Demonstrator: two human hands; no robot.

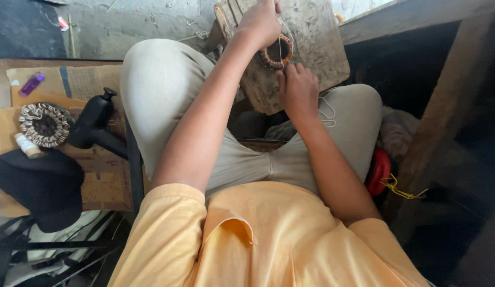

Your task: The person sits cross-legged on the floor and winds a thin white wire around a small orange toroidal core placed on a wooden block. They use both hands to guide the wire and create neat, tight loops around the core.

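Observation:
A round copper-wound coil ring (275, 53) lies on a worn wooden board (316, 48) propped between my knees. My left hand (260, 22) is raised above the ring, fingers pinched on a thin white thread (281, 40) that runs down to it. Just below the ring, my right hand (298, 87) rests on the board with its fingers pressed against the ring's lower edge. A loose loop of the white thread (327, 114) trails over my right thigh.
At the left, on cardboard (106, 186), lie a second wound ring (45, 125), a small thread spool (27, 145), a black tool (93, 119) and a purple lighter (32, 84). A black cloth (45, 183) sits below. A red object (379, 171) and wooden beam (444, 106) stand right.

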